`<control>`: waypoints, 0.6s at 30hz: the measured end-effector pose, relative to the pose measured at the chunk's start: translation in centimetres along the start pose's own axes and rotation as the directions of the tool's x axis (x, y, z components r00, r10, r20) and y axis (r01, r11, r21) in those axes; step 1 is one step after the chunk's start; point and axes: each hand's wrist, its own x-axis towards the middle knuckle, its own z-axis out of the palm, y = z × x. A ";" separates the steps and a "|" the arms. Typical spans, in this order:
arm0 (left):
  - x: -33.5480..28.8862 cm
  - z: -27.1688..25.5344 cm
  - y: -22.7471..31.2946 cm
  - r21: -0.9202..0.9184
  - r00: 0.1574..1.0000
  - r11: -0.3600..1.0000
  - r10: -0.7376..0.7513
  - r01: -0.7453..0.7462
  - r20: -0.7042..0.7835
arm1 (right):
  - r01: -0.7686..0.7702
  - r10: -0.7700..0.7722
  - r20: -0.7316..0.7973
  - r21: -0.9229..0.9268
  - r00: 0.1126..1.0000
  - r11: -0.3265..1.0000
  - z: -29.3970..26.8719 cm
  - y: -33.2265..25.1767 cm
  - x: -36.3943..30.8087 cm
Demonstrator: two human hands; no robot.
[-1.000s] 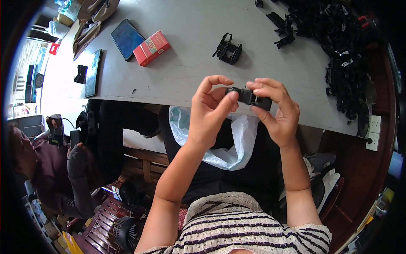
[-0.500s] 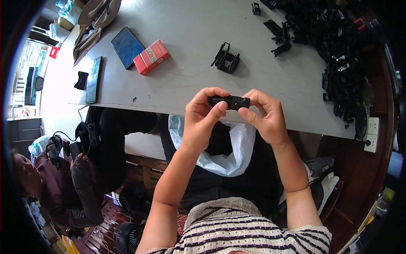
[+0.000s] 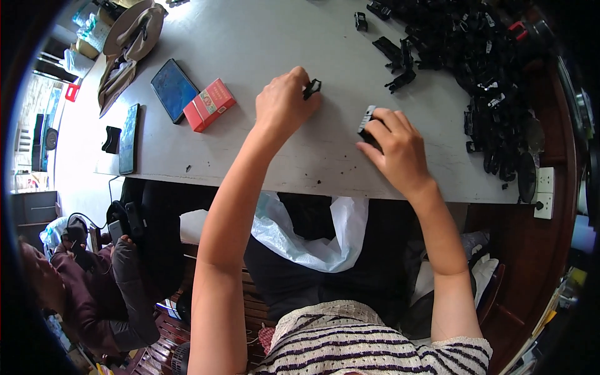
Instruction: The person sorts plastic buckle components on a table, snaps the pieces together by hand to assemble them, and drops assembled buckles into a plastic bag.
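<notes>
Grey and wide, the table ran across the far half of the view, its near edge bending above a white plastic bag that hung at the person's lap. At the far left corner lay a tan bag, and nearer along the left side a dark phone sat by the edge. Just right of it lay a blue phone, with a red box close beside it. Toward the middle, the left hand rested on the table with its fingers curled together, pinching a small black clip at the fingertips. Right of that, well apart from it, the right hand lay on the surface nearer the edge, its fingers bent over a black part, of which only one end showed past the fingertips. Loose black pieces lay scattered on the far side of the hands, and a large black heap filled the far right of the table. At the near right corner sat a white socket strip. Low at the left, beyond the table, another person's sleeve showed.
</notes>
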 end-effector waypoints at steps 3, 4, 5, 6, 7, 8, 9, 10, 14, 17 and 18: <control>-0.9 -0.9 0.3 -0.181 0.995 0.979 -0.086 0.094 0.054 | -0.053 0.054 0.007 -0.065 0.999 0.996 -0.5 1.1 -0.3; -1.7 -1.2 -0.1 -0.395 0.997 0.915 -0.074 0.082 0.037 | -0.013 0.008 -0.048 -0.107 0.999 0.994 -0.7 1.1 0.0; -2.5 -1.0 -0.6 -0.593 0.998 0.802 -0.064 0.064 0.021 | 0.023 -0.038 -0.098 -0.153 0.995 0.988 -0.8 1.2 0.2; -3.2 -0.2 -1.3 -0.686 0.999 0.728 -0.012 -0.011 -0.030 | 0.024 -0.040 -0.100 -0.154 0.994 0.988 -0.9 1.4 0.4; -3.9 -0.1 -1.2 -0.683 0.999 0.730 -0.015 -0.012 -0.033 | -0.014 -0.005 -0.132 -0.141 0.991 0.990 -0.9 1.5 0.6; -4.9 -0.1 -1.2 -0.739 1.000 0.674 -0.010 0.010 0.004 | -0.053 0.032 -0.161 -0.122 0.986 0.991 -0.7 1.5 0.6; -5.8 -0.3 -1.1 -0.788 0.999 0.614 -0.005 0.033 0.038 | -0.046 0.027 -0.162 -0.114 0.986 0.992 -0.6 1.5 0.7; -6.7 -1.0 -1.4 -0.806 0.993 0.583 -0.025 0.108 0.115 | -0.075 0.057 -0.129 -0.145 0.990 0.987 -0.3 1.5 0.7; -9.7 -1.9 -2.6 -0.779 1.000 0.626 -0.006 0.024 0.026 | -0.156 0.133 -0.090 -0.340 0.987 0.927 0.1 0.2 1.7; -10.2 -0.1 -1.6 -0.836 0.998 0.548 0.053 -0.011 0.022 | -0.240 0.241 -0.071 -0.539 0.968 0.807 -0.1 0.5 2.2; -10.2 0.6 -1.2 -0.827 0.995 0.554 0.075 -0.096 -0.065 | -0.280 0.301 -0.056 -0.562 0.952 0.779 -0.1 2.1 2.2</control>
